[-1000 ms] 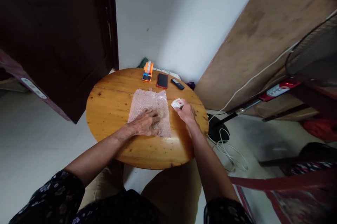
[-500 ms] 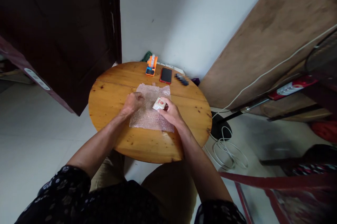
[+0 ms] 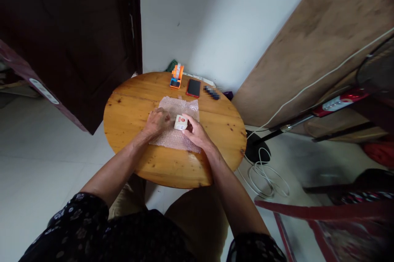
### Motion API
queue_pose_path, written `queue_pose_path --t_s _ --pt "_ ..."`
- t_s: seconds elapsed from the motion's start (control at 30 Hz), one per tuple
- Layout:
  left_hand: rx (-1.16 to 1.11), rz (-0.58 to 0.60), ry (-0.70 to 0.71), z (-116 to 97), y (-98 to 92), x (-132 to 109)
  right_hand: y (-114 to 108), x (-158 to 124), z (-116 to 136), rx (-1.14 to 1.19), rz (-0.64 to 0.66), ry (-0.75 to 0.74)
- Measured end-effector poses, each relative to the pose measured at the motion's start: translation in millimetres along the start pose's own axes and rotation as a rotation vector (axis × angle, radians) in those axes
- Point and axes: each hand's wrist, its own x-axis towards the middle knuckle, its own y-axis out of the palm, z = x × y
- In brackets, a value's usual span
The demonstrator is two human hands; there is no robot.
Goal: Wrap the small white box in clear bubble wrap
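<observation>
A small white box (image 3: 181, 122) with red print is over the middle of a sheet of bubble wrap (image 3: 176, 141). My right hand (image 3: 196, 130) grips the box from its right side, thumb and fingers at its edges. Left of the box, my left hand (image 3: 158, 120) rests on the left part of the bubble wrap with curled fingers. What it holds, if anything, is hidden beneath the hand. The sheet lies spread out on a round wooden table (image 3: 123, 131).
Toward the back of the table stand an orange and blue tape dispenser (image 3: 177, 76) and a phone in a red case (image 3: 193, 88). A blurred dark object (image 3: 211, 92) lies beside them. White cable (image 3: 267, 180) coils on the floor at right, near a red chair (image 3: 308, 213).
The box has moved slightly left in my right hand and now sits more level, its front face showing. My left hand stays on the left side of the bubble wrap.
</observation>
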Motion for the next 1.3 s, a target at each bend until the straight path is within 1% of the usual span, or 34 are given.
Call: queue_pose_path --t_s 0.1,0.27,0.33,0.47,0.6,0.93,1.03,1.1,1.17,1.23,1.3 --pt "0.017 0.007 -0.008 0 -0.5 0 1 -1 -1 -0.041 0.045 -0.002" --pt "0.031 0.021 0.000 1 -1.1 1 2 -2 -3 -0.021 0.031 0.028" --pt "0.030 0.021 -0.009 2 0.0 1 2 -1 -4 -0.017 0.048 0.029" --pt "0.026 0.022 -0.018 3 2.3 2 1 0 -2 -0.103 0.089 0.049" --pt "0.042 0.019 -0.004 4 3.0 2 2 0 0 -0.175 0.070 0.031" --pt "-0.005 -0.022 0.031 8 6.1 1 4 -1 1 -0.165 0.070 -0.033" --pt "0.000 -0.019 0.016 8 7.2 2 6 -2 2 -0.169 0.059 -0.019" --pt "-0.008 -0.009 0.000 6 4.5 3 7 -3 2 -0.135 0.047 0.006" --pt "-0.025 0.004 -0.002 4 -2.6 1 9 -2 -1 -0.043 0.028 0.034" --pt "-0.029 0.016 0.045 0 -13.3 -5 9 1 -6 0.085 -0.006 0.069" --pt "-0.001 0.029 0.150 -4 -25.2 -17 9 4 -9 0.194 -0.053 0.110"
